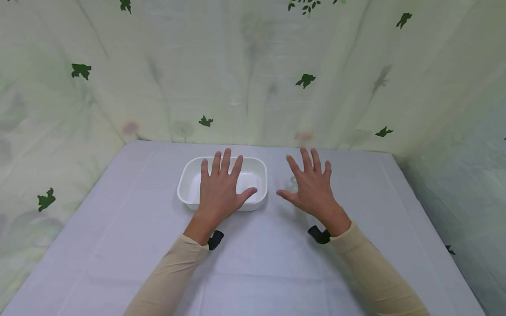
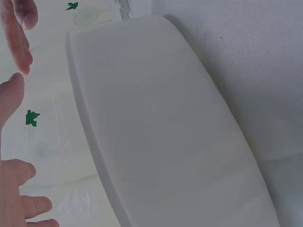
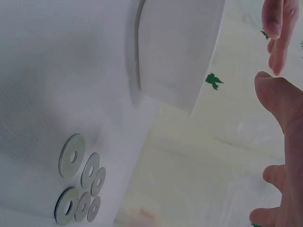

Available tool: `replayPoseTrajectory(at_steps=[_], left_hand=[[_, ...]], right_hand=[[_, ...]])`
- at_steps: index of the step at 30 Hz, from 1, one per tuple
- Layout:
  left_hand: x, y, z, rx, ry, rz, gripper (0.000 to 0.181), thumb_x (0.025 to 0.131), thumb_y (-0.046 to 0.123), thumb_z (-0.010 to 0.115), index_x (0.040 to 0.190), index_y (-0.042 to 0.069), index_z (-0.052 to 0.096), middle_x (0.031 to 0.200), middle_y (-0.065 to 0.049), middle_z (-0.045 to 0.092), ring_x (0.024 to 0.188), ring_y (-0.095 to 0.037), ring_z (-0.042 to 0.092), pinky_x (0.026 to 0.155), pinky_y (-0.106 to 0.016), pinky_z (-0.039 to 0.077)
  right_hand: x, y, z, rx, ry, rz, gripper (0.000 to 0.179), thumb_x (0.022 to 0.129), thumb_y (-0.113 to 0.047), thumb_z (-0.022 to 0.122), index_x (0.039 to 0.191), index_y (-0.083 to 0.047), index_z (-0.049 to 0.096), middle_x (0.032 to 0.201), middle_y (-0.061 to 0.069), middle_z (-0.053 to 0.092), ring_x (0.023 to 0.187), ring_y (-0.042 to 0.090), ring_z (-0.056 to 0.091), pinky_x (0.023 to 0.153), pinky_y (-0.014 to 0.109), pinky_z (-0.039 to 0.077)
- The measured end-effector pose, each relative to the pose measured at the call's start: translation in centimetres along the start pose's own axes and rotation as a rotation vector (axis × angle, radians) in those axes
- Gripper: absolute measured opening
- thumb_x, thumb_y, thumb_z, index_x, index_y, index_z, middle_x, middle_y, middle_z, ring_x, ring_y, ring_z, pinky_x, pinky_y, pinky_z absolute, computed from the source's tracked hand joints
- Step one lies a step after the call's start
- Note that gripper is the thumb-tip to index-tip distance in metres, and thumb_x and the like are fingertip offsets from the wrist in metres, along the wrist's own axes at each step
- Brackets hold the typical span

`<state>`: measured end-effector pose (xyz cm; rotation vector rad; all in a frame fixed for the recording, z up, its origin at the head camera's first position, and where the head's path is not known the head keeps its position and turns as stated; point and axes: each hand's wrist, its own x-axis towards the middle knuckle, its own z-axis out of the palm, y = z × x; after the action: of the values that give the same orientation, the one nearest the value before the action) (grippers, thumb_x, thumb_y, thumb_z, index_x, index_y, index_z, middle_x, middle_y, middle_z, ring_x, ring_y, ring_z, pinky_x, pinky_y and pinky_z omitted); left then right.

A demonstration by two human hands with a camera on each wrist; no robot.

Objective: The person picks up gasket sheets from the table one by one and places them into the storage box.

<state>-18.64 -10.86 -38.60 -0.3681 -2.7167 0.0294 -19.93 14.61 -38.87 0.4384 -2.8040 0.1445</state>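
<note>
A white plastic tub (image 1: pixel 191 186) with rounded corners stands on the cloth-covered table. My left hand (image 1: pixel 219 191) is held over it, palm down with the fingers spread, and covers part of its inside. To the right of the tub, my right hand (image 1: pixel 314 191) is likewise spread and holds nothing. Several flat metal washers (image 3: pixel 66 163) lie grouped on the cloth by that hand. From the head view most of them are hidden beneath it. The tub's smooth outer wall (image 2: pixel 156 123) fills much of the left wrist view.
A pale white cloth (image 1: pixel 265 267) covers the table. Behind the far edge and along both sides hangs a light curtain (image 1: pixel 253 74) with dark green leaf shapes. Each wrist wears a small black camera mount (image 1: pixel 318 235).
</note>
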Motion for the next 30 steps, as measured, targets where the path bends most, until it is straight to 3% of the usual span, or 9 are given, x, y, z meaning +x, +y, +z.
replayPoseTrajectory(at_steps=[4, 8, 11, 13, 19, 25, 30], left_hand=[[-0.3, -0.8, 0.2, -0.098, 0.069, 0.078, 0.078, 0.090, 0.057, 0.062, 0.150, 0.013, 0.041, 0.158, -0.016, 0.037, 0.144, -0.036, 0.037, 0.115, -0.063, 0.025], [-0.9, -1.9, 0.0, -0.271, 0.172, 0.191, 0.061, 0.090, 0.033, 0.070, 0.142, 0.006, 0.051, 0.147, -0.015, 0.051, 0.133, -0.034, 0.051, 0.111, -0.060, 0.035], [-1.2, -2.8, -0.6, -0.366, 0.212, 0.251, 0.055, 0.088, 0.024, 0.072, 0.137, 0.004, 0.056, 0.141, -0.015, 0.058, 0.127, -0.034, 0.057, 0.106, -0.056, 0.042], [-1.5, -3.4, -1.1, -0.398, 0.214, 0.268, 0.054, 0.087, 0.022, 0.073, 0.135, 0.003, 0.057, 0.139, -0.016, 0.060, 0.125, -0.034, 0.058, 0.103, -0.054, 0.045], [-2.7, -5.7, -2.2, -0.414, 0.194, 0.241, 0.058, 0.084, 0.022, 0.077, 0.135, 0.000, 0.058, 0.136, -0.019, 0.061, 0.124, -0.037, 0.059, 0.101, -0.054, 0.047], [-3.6, -8.3, -1.4, -0.461, 0.249, 0.217, 0.058, 0.081, 0.017, 0.079, 0.131, -0.004, 0.059, 0.131, -0.023, 0.062, 0.120, -0.040, 0.060, 0.096, -0.056, 0.049], [-4.7, -10.0, -0.6, -0.513, 0.163, 0.102, 0.058, 0.084, 0.014, 0.076, 0.135, -0.004, 0.056, 0.136, -0.025, 0.058, 0.127, -0.042, 0.054, 0.103, -0.057, 0.044]], right_hand=[[-0.2, 0.0, 0.1, 0.066, 0.080, -0.042, 0.085, 0.081, -0.059, 0.072, 0.148, -0.016, 0.043, 0.156, 0.016, 0.036, 0.146, 0.038, 0.028, 0.107, 0.066, 0.033], [-0.4, 0.3, 0.0, 0.196, 0.218, -0.132, 0.058, 0.084, -0.037, 0.079, 0.131, -0.008, 0.061, 0.131, 0.014, 0.060, 0.126, 0.035, 0.053, 0.096, 0.055, 0.049], [-0.5, 0.8, -0.2, 0.258, 0.275, -0.193, 0.042, 0.082, -0.023, 0.081, 0.118, -0.006, 0.068, 0.120, 0.013, 0.067, 0.116, 0.033, 0.059, 0.090, 0.049, 0.054], [-0.6, 1.1, -0.3, 0.279, 0.262, -0.221, 0.036, 0.082, -0.019, 0.080, 0.115, -0.006, 0.069, 0.118, 0.013, 0.067, 0.114, 0.032, 0.060, 0.090, 0.046, 0.054], [-0.8, 2.2, -0.7, 0.260, 0.156, -0.280, 0.031, 0.085, -0.019, 0.078, 0.113, -0.008, 0.070, 0.119, 0.012, 0.067, 0.114, 0.031, 0.059, 0.090, 0.044, 0.055], [-1.0, 3.6, -1.0, 0.230, 0.095, -0.281, 0.032, 0.086, -0.018, 0.077, 0.116, -0.008, 0.069, 0.121, 0.012, 0.066, 0.116, 0.031, 0.058, 0.091, 0.046, 0.054], [-1.4, 4.4, -0.8, 0.226, 0.080, -0.281, 0.036, 0.085, -0.017, 0.077, 0.118, -0.006, 0.068, 0.121, 0.013, 0.066, 0.115, 0.032, 0.058, 0.090, 0.047, 0.054]])
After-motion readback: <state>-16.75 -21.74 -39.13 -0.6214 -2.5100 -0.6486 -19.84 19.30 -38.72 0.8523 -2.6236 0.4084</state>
